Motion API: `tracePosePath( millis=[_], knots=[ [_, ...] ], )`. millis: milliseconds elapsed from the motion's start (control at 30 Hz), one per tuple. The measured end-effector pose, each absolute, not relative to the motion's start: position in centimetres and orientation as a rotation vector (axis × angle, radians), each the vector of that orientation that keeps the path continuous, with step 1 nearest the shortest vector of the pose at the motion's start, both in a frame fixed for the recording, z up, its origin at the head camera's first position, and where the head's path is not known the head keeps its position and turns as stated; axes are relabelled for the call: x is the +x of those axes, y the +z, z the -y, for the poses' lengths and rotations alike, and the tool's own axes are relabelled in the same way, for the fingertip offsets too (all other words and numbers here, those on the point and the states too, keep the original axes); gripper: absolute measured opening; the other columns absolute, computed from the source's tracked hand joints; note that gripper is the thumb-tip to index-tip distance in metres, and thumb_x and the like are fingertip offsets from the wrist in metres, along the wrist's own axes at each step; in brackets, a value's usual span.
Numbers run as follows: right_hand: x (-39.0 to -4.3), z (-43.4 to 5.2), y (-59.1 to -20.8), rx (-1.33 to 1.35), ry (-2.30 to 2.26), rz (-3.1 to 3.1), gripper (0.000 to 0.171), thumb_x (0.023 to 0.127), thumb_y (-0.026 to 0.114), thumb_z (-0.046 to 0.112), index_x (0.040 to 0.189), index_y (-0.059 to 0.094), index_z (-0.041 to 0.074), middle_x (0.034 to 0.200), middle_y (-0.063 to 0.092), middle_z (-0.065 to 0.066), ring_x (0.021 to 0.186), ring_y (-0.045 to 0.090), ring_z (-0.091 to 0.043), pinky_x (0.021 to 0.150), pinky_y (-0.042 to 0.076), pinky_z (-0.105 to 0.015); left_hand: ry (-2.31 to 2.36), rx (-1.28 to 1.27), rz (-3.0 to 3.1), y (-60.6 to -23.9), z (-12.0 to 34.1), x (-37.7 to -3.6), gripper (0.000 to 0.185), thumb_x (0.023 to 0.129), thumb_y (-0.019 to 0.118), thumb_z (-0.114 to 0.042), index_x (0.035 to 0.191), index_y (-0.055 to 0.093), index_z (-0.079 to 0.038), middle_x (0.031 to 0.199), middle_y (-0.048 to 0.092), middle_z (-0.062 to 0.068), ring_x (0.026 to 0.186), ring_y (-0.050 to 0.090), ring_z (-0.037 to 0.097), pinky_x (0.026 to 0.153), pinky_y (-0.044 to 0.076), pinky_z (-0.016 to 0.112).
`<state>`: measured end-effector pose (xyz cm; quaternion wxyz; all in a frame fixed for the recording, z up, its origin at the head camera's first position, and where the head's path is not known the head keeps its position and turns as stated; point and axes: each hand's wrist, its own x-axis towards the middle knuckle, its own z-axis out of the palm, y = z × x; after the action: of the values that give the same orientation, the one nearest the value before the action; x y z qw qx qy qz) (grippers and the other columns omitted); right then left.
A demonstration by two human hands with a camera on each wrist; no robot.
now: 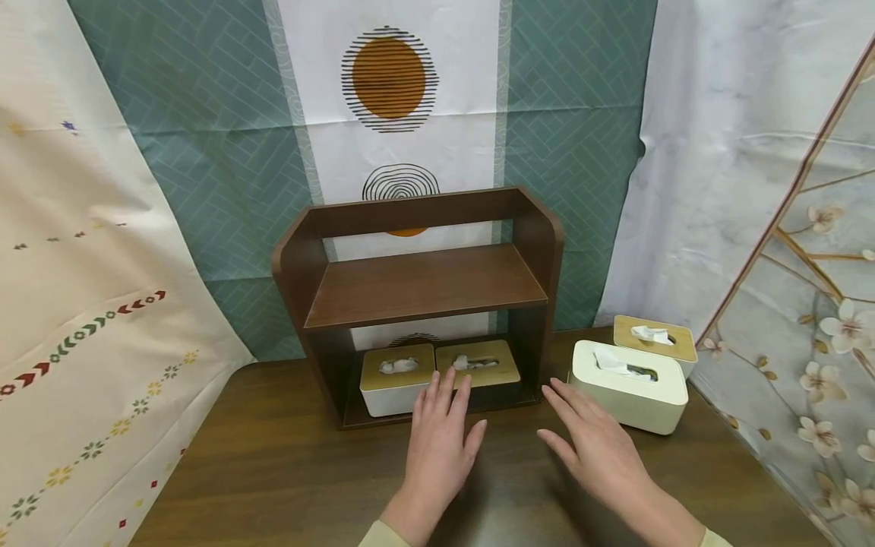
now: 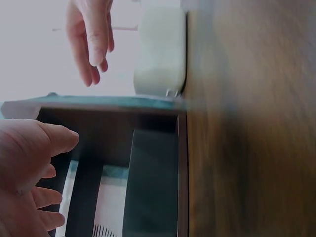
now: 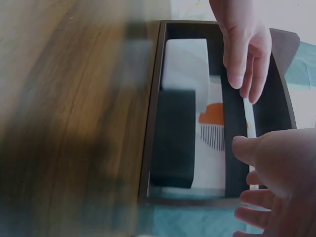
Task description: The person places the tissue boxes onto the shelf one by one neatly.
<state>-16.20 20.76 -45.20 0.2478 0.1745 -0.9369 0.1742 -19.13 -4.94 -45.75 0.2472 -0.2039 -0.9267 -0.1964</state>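
Neither grip held anything: left hand (image 1: 440, 437) and right hand (image 1: 596, 448) hovered spread above the table (image 1: 273, 471). Four tissue boxes: two inside the shelf (image 1: 417, 289), two beside it near the table's right edge.

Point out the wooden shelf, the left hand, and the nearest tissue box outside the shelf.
wooden shelf (image 1: 424, 285), head view, on its middle board.
left hand (image 1: 440, 441), head view, back of the hand.
tissue box (image 1: 632, 403), head view, on its white front wall.

We see dark brown shelf unit (image 1: 424, 285), dark wood-grain table (image 1: 273, 471). White tissue boxes with tan lids (image 1: 396, 377); one all cream (image 1: 629, 384). Backdrop (image 1: 390, 83): teal herringbone, orange striped circle.
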Motion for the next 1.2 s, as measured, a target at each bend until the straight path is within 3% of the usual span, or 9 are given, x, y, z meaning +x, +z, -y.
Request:
tracePosePath(
  millis=[200, 733, 867, 1067, 1200],
  knots=[
    [-15.5, -22.7, -45.6, 0.479, 0.428, 2.483, 0.073, 0.092, 0.093, 0.027, 0.154, 0.063, 0.005, 0.158, 0.06, -0.018, 0.136, 0.062, -0.046, 0.103, 0.054, -0.065, -0.503, -0.627, 2.56, -46.0, 2.9, -18.7, 0.067, 0.106, 0.077, -0.037, 0.163, 0.053, -0.011, 0.172, 0.044, 0.018, 0.161, 0.036, 0.041, 0.126, 0.033, 0.063],
    [-13.9, -27.1, -46.2, 0.417, 0.38, 2.445, 0.081, 0.084, 0.096, 0.023, 0.155, 0.062, 0.003, 0.159, 0.058, -0.022, 0.139, 0.058, -0.048, 0.104, 0.049, -0.067, -0.421, -0.795, 2.528, -46.1, -2.5, -18.4, 0.067, 0.107, 0.074, -0.045, 0.164, 0.053, -0.014, 0.171, 0.045, 0.015, 0.158, 0.042, 0.038, 0.125, 0.038, 0.057],
    [-13.8, -28.2, -46.6, 0.388, 0.361, 2.454, 0.081, 0.086, 0.095, 0.025, 0.156, 0.061, 0.002, 0.16, 0.056, -0.023, 0.141, 0.055, -0.049, 0.107, 0.047, -0.064, -0.406, -0.83, 2.499, -46.1, -3.9, -18.7, 0.066, 0.107, 0.074, -0.045, 0.162, 0.055, -0.014, 0.171, 0.047, 0.014, 0.158, 0.044, 0.038, 0.125, 0.04, 0.055],
    [-13.7, -29.5, -46.8, 0.351, 0.343, 2.471, 0.081, 0.087, 0.094, 0.026, 0.155, 0.06, 0.0, 0.161, 0.054, -0.025, 0.143, 0.053, -0.05, 0.125, 0.036, -0.055, -0.382, -0.856, 2.493, -46.3, -5.7, -19.0, 0.064, 0.107, 0.074, -0.046, 0.161, 0.056, -0.015, 0.17, 0.048, 0.013, 0.158, 0.044, 0.034, 0.125, 0.04, 0.05],
    [-13.5, -30.3, -46.8, 0.309, 0.354, 2.493, 0.082, 0.086, 0.095, 0.025, 0.155, 0.059, -0.001, 0.161, 0.053, -0.026, 0.143, 0.052, -0.051, 0.123, 0.036, -0.058, -0.364, -0.878, 2.521, -46.4, -6.8, -19.2, 0.064, 0.109, 0.071, -0.047, 0.162, 0.055, -0.016, 0.172, 0.046, 0.011, 0.158, 0.044, 0.032, 0.126, 0.04, 0.047]
  ],
)
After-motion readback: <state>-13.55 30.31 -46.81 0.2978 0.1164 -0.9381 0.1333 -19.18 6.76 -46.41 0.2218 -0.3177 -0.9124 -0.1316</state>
